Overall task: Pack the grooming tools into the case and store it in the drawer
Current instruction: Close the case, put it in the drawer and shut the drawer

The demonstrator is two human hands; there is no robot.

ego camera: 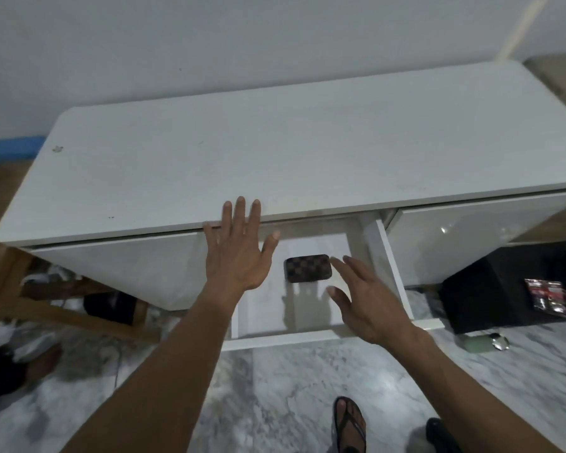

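Observation:
A small brown checkered case (308,268) lies closed on the white floor of the pulled-out drawer (389,266). My left hand (237,253) is spread flat, fingers apart, its fingertips over the front edge of the white cabinet top (275,152), just left of the case. My right hand (363,299) hovers open above the drawer, its fingertips close to the case's right end but apart from it. Neither hand holds anything. No loose grooming tools are in sight.
The drawer's front panel (291,342) juts toward me over the marble floor. Closed glossy drawer fronts flank it. A black box (490,289) with a red packet (548,294) sits low at the right. My sandalled foot (348,423) stands below. Clutter and a wooden frame lie at the left.

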